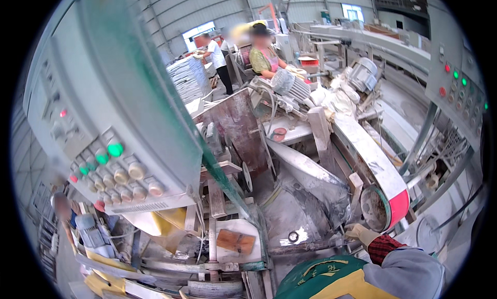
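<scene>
Metal rod (pixel 310 245) on the machine: the gloved right hand (pixel 361 233) clasps its end; other hand unseen.

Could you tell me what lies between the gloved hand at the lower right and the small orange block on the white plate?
In the head view, between the right hand and the orange block lie a small black ring and a dusty grey metal bar.

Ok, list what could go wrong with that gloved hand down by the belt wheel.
1. The right hand, in a loose glove, sits right beside the belt wheel with the red-edged belt; if the belt runs, glove or sleeve could be drawn in.
2. Dust and slurry coat the machine frame, so a grip or footing may slip.
3. The control panel hangs close overhead; a knock could press a button.
</scene>
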The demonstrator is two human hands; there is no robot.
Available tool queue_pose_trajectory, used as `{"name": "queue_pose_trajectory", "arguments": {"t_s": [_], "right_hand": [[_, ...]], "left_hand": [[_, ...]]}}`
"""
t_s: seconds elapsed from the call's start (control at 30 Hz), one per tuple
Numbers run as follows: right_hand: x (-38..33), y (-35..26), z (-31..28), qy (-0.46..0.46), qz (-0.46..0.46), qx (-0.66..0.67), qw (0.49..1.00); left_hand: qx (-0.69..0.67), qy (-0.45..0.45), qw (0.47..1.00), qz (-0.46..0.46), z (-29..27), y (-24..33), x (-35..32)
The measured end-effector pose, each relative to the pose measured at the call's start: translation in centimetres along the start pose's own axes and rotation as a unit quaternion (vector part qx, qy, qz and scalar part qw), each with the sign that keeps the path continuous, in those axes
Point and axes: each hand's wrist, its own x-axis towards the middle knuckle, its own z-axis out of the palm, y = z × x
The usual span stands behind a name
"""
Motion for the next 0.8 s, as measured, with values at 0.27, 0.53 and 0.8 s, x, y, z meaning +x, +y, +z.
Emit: {"name": "queue_pose_trajectory", "arguments": {"t_s": [0.27, 0.53, 0.8], "right_hand": [[-3.6, -7.6, 2.1, -0.059, 0.009, 0.012, 0.998], [-2.6, -6.5, 4.2, -0.117, 0.007, 0.106, 0.987], [-2.9, -5.0, 4.0, -0.103, 0.087, 0.126, 0.983]], "left_hand": [[-0.065, -0.019, 0.997, -0.037, 0.5, 1.2, -0.3], [-0.007, -0.022, 0.999, -0.05, 3.6, 0.4, 0.4], [-0.028, -0.036, 0.999, 0.006, -3.0, 1.3, 0.7]]}}
